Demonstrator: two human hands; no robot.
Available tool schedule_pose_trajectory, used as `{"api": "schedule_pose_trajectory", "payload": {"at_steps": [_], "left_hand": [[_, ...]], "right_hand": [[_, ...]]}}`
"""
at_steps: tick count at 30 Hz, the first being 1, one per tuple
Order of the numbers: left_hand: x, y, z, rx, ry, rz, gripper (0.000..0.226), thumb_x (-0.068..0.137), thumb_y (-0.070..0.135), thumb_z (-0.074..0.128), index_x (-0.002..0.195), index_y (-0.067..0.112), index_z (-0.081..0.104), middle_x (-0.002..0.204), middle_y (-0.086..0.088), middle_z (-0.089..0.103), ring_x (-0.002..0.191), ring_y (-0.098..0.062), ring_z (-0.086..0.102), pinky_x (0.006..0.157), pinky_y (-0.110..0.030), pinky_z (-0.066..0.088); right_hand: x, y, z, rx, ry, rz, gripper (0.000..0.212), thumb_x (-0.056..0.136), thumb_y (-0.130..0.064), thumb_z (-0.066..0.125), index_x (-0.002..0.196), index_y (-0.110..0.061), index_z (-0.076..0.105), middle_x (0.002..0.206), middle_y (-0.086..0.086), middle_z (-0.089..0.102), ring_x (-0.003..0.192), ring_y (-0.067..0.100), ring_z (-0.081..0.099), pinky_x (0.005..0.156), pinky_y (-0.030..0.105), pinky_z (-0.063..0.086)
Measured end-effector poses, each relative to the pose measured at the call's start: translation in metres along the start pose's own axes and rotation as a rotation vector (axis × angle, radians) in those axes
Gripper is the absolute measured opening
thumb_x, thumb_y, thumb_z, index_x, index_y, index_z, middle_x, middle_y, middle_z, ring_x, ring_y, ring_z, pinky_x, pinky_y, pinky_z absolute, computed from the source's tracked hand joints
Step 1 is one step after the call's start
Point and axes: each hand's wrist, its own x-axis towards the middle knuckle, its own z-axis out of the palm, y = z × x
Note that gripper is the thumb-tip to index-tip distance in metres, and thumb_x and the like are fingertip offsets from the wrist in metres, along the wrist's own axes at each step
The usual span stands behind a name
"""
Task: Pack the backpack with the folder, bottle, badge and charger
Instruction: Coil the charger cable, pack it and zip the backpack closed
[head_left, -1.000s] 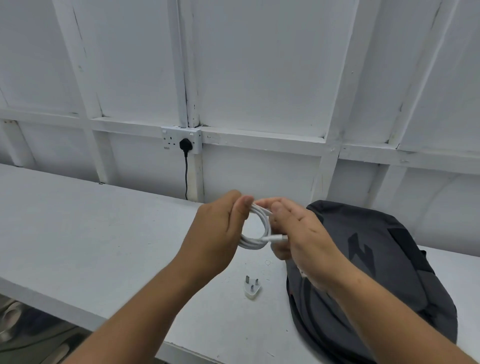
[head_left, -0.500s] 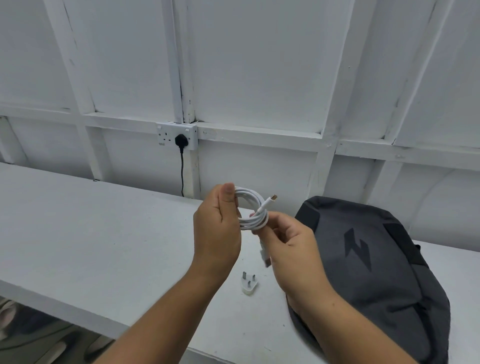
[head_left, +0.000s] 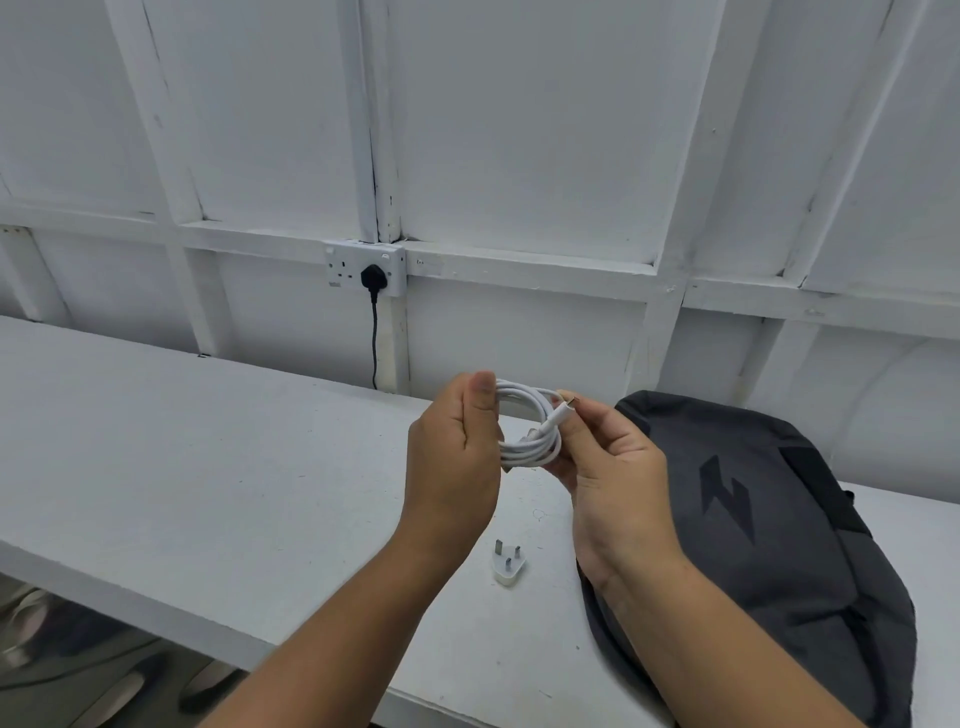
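Note:
A white charger cable (head_left: 535, 434) is wound into a small coil and held in the air above the white table (head_left: 208, 467). My left hand (head_left: 454, 457) grips the coil's left side. My right hand (head_left: 608, 467) pinches the cable's free connector end at the coil's right. Below the hands, the white charger plug (head_left: 508, 564) lies on the table, prongs up. The dark grey backpack (head_left: 769, 545) lies flat to the right, partly hidden by my right forearm. No folder, bottle or badge is in view.
A wall socket (head_left: 363, 267) with a black plug and cord sits on the white panelled wall behind the table. The table's front edge runs diagonally at lower left, with floor and dark shapes below it.
Both hands have kept hold of the coil. The right hand has shifted from under the coil to pinching the connector end at its right side. The view has tilted slightly.

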Motion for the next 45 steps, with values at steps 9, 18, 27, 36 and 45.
{"api": "schedule_pose_trajectory", "payload": {"at_steps": [9, 18, 27, 36, 45], "left_hand": [[0.003, -0.002, -0.005, 0.026, -0.152, 0.008, 0.043, 0.094, 0.057, 0.031, 0.069, 0.027, 0.050, 0.060, 0.009, 0.045, 0.054, -0.007, 0.040, 0.053, -0.025, 0.036], [0.008, -0.010, -0.012, 0.134, -0.182, 0.076, 0.041, 0.098, 0.052, 0.031, 0.073, 0.027, 0.051, 0.060, 0.013, 0.049, 0.057, -0.004, 0.046, 0.054, -0.021, 0.038], [0.006, -0.009, -0.010, 0.319, -0.083, 0.288, 0.036, 0.103, 0.048, 0.034, 0.079, 0.027, 0.050, 0.058, 0.010, 0.050, 0.055, -0.011, 0.056, 0.050, -0.021, 0.038], [-0.001, -0.006, -0.006, 0.265, -0.081, 0.279, 0.026, 0.101, 0.045, 0.041, 0.076, 0.039, 0.047, 0.063, 0.023, 0.058, 0.055, -0.004, 0.053, 0.050, -0.013, 0.035], [0.002, 0.005, -0.011, -0.071, -0.004, -0.093, 0.042, 0.106, 0.041, 0.041, 0.084, 0.011, 0.062, 0.060, 0.014, 0.053, 0.058, -0.005, 0.050, 0.057, -0.030, 0.044]], "right_hand": [[0.004, 0.007, -0.004, 0.226, -0.018, 0.213, 0.028, 0.084, -0.015, 0.070, 0.109, -0.005, 0.071, 0.088, 0.007, 0.074, 0.073, 0.014, 0.068, 0.074, 0.026, 0.062], [0.001, 0.005, -0.012, 0.197, -0.094, 0.192, 0.025, 0.084, -0.013, 0.068, 0.107, -0.004, 0.071, 0.100, 0.012, 0.076, 0.084, 0.018, 0.072, 0.074, 0.026, 0.060], [-0.021, 0.011, -0.015, 0.184, -0.295, 0.207, 0.028, 0.092, -0.021, 0.048, 0.098, -0.014, 0.074, 0.095, 0.005, 0.066, 0.092, 0.017, 0.060, 0.091, 0.041, 0.038], [-0.035, 0.013, -0.002, -0.101, -0.346, 0.060, 0.035, 0.097, -0.013, 0.060, 0.131, -0.023, 0.058, 0.122, 0.027, 0.057, 0.118, 0.037, 0.059, 0.108, 0.051, 0.048], [-0.038, 0.007, -0.006, -0.241, -0.316, -0.095, 0.039, 0.105, -0.018, 0.044, 0.143, -0.021, 0.052, 0.106, 0.005, 0.076, 0.090, 0.024, 0.076, 0.085, 0.036, 0.061]]}}
